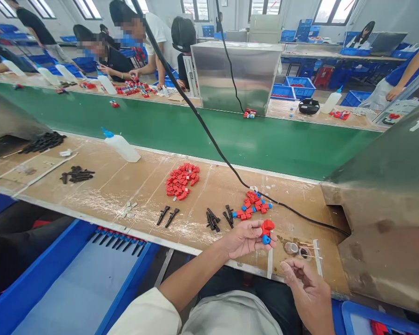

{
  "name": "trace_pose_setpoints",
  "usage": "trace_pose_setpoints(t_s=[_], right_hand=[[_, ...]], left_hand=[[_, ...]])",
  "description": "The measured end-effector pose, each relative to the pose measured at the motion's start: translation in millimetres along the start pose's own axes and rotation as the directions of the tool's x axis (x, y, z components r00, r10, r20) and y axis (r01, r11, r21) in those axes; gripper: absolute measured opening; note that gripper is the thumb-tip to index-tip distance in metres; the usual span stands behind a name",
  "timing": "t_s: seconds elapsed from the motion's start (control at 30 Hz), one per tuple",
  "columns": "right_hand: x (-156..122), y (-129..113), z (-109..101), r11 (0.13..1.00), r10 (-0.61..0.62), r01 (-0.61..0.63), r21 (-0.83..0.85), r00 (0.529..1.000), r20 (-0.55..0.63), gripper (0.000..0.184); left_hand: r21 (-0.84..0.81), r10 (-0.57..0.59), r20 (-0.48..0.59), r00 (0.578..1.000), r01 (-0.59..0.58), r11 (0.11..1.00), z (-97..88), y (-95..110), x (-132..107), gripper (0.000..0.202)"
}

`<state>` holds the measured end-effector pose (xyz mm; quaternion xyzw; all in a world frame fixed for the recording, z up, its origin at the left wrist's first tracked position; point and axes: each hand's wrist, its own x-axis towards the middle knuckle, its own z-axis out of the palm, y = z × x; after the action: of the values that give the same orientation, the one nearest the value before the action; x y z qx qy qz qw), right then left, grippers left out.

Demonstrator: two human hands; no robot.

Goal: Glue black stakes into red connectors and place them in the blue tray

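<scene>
My left hand (246, 239) is closed round a small red plastic piece with a blue end (266, 231), held over the front of the bench. Lower right, my right hand (309, 288) has thumb and fingertips pressed together; whatever is between them is too small to make out. Just beyond it stand two small round pots, one pale (291, 248) and one dark inside (304, 252), with thin sticks by them. Behind my left hand lies a cluster of red and blue pieces (253, 204). Black stick-like parts (212, 219) lie to its left.
A heap of red pieces (182, 181) and a white squeeze bottle (122, 145) stand farther left. A black cable (209, 132) crosses the bench. At lower left, a blue tray (66, 279) holds a row of finished-looking pieces. A metal panel (387, 209) bounds the right. People sit beyond the green belt (153, 125).
</scene>
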<state>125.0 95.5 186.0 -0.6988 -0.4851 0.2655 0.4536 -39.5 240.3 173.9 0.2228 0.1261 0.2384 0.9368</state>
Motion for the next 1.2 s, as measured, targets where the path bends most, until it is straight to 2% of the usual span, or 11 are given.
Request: trace_pose_setpoints(t_s=[0.1, 0.2, 0.27, 0.43, 0.67, 0.83, 1.0, 1.1, 1.2], right_hand=[[6.6, 10.2, -18.1, 0.997, 0.017, -0.027, -0.067, 0.989, -0.144, 0.045], [17.9, 24.5, -38.4, 0.974, 0.108, -0.167, -0.152, 0.935, -0.337, 0.056], [24.7, 32.2, -48.4, 0.941, 0.165, -0.261, -0.217, 0.910, -0.380, 0.065], [31.7, 40.3, -51.4, 0.873, 0.254, -0.348, -0.342, 0.922, -0.291, 0.077], [36.1, 48.5, -45.4, 0.838, 0.259, -0.380, -0.391, 0.909, -0.327, 0.085], [34.9, 55.4, -53.5, 0.881, 0.257, -0.365, -0.302, 0.904, -0.342, 0.082], [28.2, 49.2, -52.2, 0.945, 0.247, -0.308, -0.109, 0.893, -0.376, 0.072], [24.1, 39.4, -43.3, 0.968, 0.237, -0.251, -0.003, 0.919, -0.315, 0.060], [22.2, 30.0, -35.9, 0.981, 0.191, -0.191, 0.026, 0.948, -0.253, 0.050]], left_hand=[[-0.013, 0.018, 0.004, 1.000, -0.018, 1.000, -3.3, -2.0, -0.8, 0.039], [-0.005, 0.007, -0.022, 1.000, -0.007, 1.000, -10.2, -7.8, -1.9, 0.041], [0.008, -0.005, -0.056, 0.998, 0.005, 1.000, -16.0, -14.4, -1.8, 0.044], [0.037, -0.047, -0.138, 0.989, 0.053, 0.998, -30.4, -36.5, 1.3, 0.050], [0.016, -0.084, -0.184, 0.979, 0.088, 0.996, -45.0, -56.5, 5.3, 0.044], [-0.002, -0.082, -0.150, 0.985, 0.083, 0.997, -52.8, -60.1, 8.8, 0.042], [-0.052, -0.100, -0.148, 0.984, 0.093, 0.994, -52.7, -57.8, 9.8, 0.036], [-0.067, -0.098, -0.163, 0.982, 0.088, 0.994, -47.0, -53.0, 10.2, 0.033], [-0.068, -0.088, -0.147, 0.985, 0.079, 0.995, -38.9, -47.2, 11.5, 0.034]])
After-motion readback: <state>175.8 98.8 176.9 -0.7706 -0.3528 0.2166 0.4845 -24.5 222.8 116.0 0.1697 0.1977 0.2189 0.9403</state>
